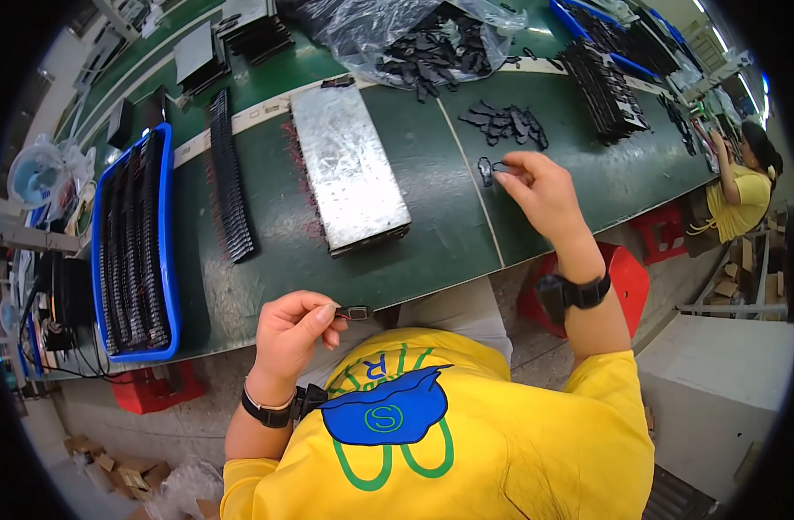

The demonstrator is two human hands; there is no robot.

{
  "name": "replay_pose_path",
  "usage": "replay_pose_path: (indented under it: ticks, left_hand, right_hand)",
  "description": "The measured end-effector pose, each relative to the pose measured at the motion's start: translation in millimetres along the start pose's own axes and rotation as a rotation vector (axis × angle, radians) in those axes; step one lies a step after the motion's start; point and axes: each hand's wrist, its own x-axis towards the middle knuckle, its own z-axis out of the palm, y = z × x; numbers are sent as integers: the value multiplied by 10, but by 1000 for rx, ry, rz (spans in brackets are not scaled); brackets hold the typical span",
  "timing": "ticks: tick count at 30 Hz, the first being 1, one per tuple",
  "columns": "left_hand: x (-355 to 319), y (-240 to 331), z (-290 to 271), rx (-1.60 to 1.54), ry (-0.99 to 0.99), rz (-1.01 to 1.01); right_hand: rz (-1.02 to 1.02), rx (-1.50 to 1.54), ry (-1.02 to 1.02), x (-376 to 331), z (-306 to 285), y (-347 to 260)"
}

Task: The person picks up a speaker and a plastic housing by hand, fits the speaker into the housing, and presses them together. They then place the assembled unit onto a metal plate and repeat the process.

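My left hand, low in front of my shirt by the table's edge, pinches a small speaker-like part, rectangular and dark with a lighter face. Over the table at right, my right hand has thumb and forefinger closed on a thin black loop-shaped piece. Beside those fingertips lies another small black frame-like piece. A loose pile of similar black pieces is just beyond. Left of centre, a silver metal plate tops a dark stack, with red wires sticking out along its left side.
A long row of black parts lies left of the plate, then a blue tray with more rows. A plastic bag of black pieces sits at the back. Dark stacked plates stand at right; red stools and a co-worker are beyond.
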Motion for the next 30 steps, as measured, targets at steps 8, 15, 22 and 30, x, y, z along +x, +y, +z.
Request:
replay_pose_path:
  ticks: [8, 15, 22, 30]
  left_hand:
    - [-10, 6, -26, 10, -13, 0]
    - [-1, -15, -34, -18, -21, 8]
    - [0, -5, -42, -20, -36, 23]
    - [29, -24, -16, 81, -11, 41]
  right_hand:
    - [-233, -177, -472, 591, -64, 9]
    - [-70, -37, -466, 546, -92, 10]
    - [-449, 8, -165, -94, -112, 150]
    - [-427, -78, -162, -208, -276, 111]
